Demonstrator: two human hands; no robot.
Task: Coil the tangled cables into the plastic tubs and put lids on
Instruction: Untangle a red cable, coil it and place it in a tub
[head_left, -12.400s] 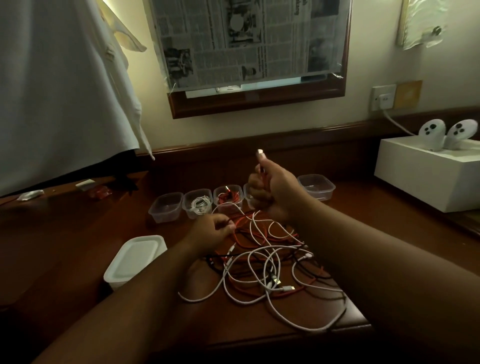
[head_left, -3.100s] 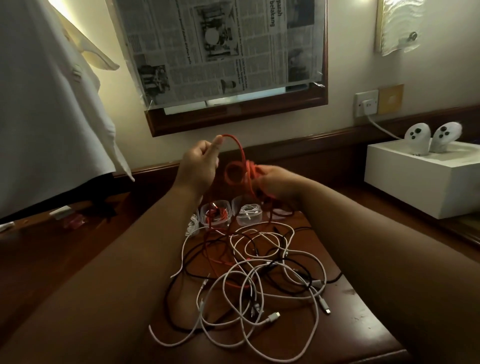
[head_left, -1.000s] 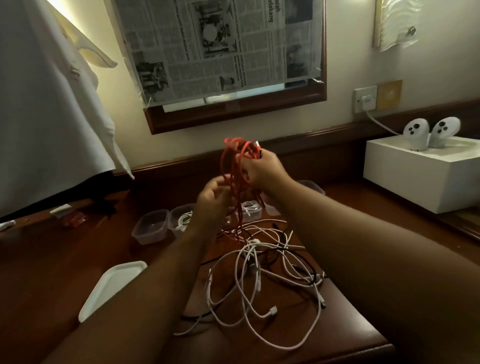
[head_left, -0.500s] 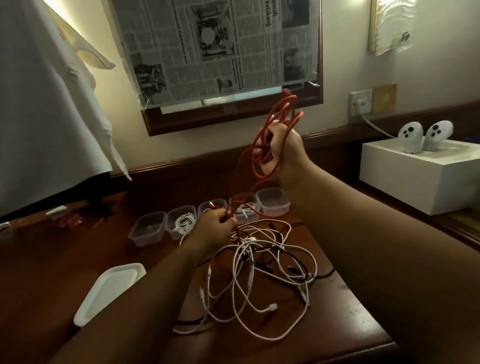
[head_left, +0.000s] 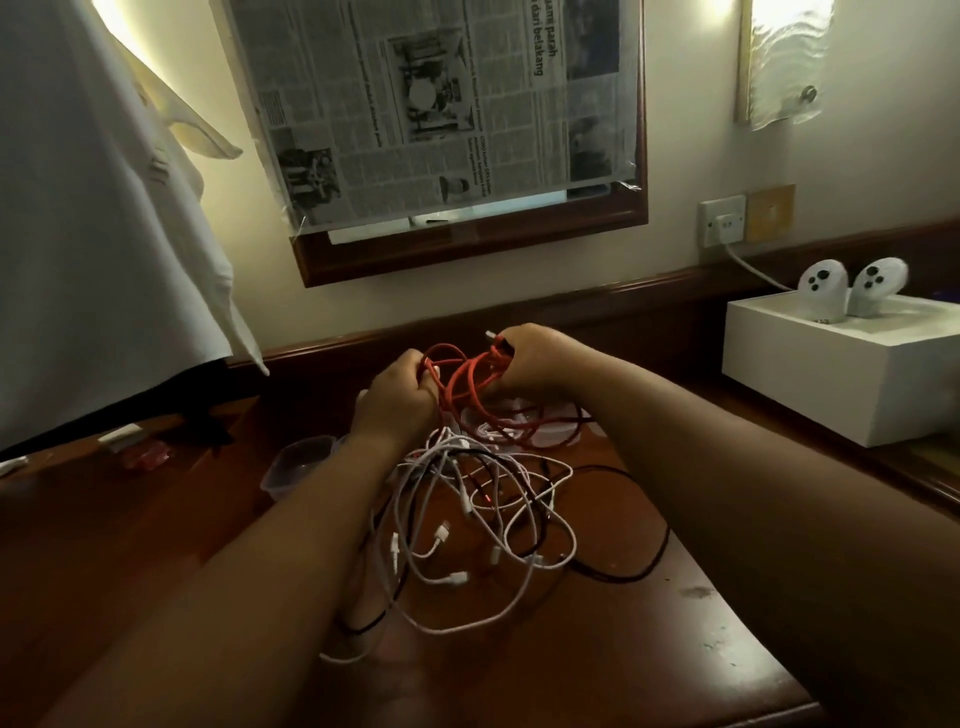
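Red cable (head_left: 470, 376), bunched crosswise between left hand (head_left: 400, 397) and right hand (head_left: 524, 358), both gripping it, hangs just above the tubs (head_left: 298, 462) beyond them.

Cable tangle (head_left: 483, 514) lies on the desk (head_left: 649, 649), between the forearms. Behind it sit tubs, one (head_left: 298, 465) at left. A box (head_left: 841, 374) stands far right.

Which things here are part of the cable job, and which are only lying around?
Part of the job:
- red cable, held by left hand and right hand
- tangled white and black cables
- plastic tub

Lying about:
- white box
- two controllers
- newspaper
- white cloth
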